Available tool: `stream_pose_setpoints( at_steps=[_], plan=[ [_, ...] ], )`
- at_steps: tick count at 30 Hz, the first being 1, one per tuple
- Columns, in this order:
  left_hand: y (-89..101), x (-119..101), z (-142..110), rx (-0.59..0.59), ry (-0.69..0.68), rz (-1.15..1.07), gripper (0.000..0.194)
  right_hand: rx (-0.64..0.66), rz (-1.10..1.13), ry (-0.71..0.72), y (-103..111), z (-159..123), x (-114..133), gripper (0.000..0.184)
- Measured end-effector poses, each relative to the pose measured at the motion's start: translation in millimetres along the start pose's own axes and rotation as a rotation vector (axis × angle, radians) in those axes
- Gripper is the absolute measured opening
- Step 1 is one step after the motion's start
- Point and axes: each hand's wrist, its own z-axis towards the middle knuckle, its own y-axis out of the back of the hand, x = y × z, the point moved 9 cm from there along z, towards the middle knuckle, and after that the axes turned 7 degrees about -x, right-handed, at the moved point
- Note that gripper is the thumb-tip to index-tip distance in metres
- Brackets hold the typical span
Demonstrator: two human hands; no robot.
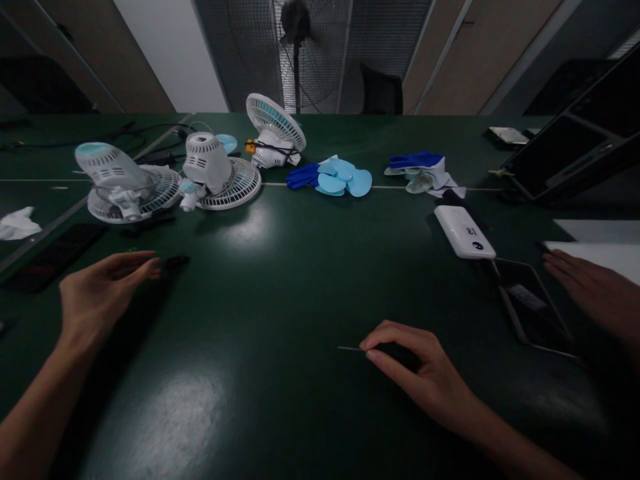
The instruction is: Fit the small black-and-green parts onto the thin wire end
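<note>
My right hand (415, 363) is closed around the dark handle of a screwdriver (349, 348), its thin metal shaft pointing left just over the green table (280, 287). Over on the left, my left hand (103, 290) has thumb and fingers drawn together in a pinch. Whatever lies between those fingertips is hidden or too small to name. A small black object (177, 261) rests just right of them. Beyond this hand are two white fan units with round grilles, a left fan (117, 180) and a second fan (213, 170), both lying face down.
Farther back stand a tilted third fan (275, 130), light blue fan blades (345, 178) and blue-white gloves (420, 170). To the right lie a white power bank (464, 231) and a phone (533, 303). Another person's hand (595, 283) is beside white paper (605, 257).
</note>
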Motion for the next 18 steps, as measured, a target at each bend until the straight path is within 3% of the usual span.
stream_pose_setpoints(
  at_steps=[10,18],
  plan=[
    [-7.8,-0.7,0.7,-0.004,-0.09,-0.078,0.051,-0.006,-0.006,-0.011,0.1,0.4,0.2,0.013],
    [-9.5,-5.5,-2.7,0.032,-0.043,-0.1,0.063,-0.005,-0.018,-0.014,-0.3,-0.2,0.5,0.013]
  ],
)
